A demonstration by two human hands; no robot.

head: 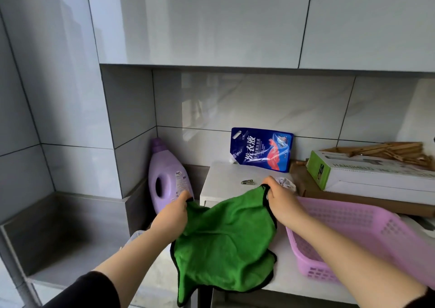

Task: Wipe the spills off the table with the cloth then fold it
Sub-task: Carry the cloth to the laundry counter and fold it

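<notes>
Both hands were up w/ the green microfibre cloth (223,244) strung btwn them: the left hand (175,211) pinched one top corner and the right hand (281,204) the other, fingers curled on the black hem. The held edge ran left-right across the person. The rest sagged down and toward them, draped on the white tabletop (226,173) and over its front edge, just beside the pink basket (353,232). I'd guess the fold brings that edge down to the hanging hem.
</notes>
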